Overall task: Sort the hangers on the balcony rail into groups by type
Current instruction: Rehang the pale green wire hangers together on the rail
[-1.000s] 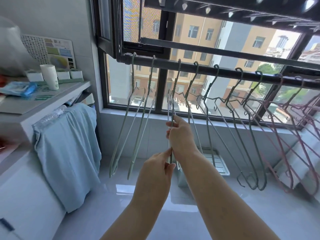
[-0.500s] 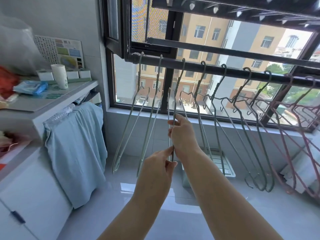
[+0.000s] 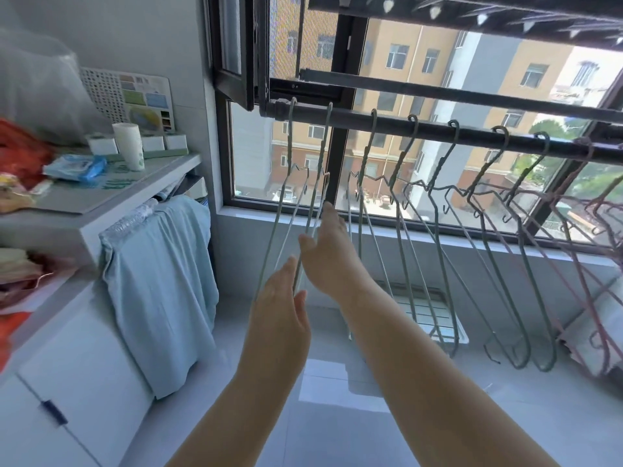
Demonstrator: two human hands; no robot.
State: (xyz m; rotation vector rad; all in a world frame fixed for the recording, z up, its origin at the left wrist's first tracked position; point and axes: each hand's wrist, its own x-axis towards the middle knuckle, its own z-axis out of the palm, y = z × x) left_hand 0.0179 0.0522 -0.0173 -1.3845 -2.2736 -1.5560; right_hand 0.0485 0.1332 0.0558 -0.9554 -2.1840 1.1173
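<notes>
Pale green hangers (image 3: 290, 203), pink hangers (image 3: 586, 210), black rail (image 3: 438, 129), light blue cloth (image 3: 161, 281).

No legible text anywhere. Printed card (image 3: 143, 96) leaning on the wall above the shelf (image 3: 111, 193): coloured panels and a dotted grid, lettering too small to read. White cup (image 3: 129, 146) has faint green marks, unreadable. Blue packet (image 3: 76, 167) shows print, blurred. No brands, numbers or signs discernible
</notes>
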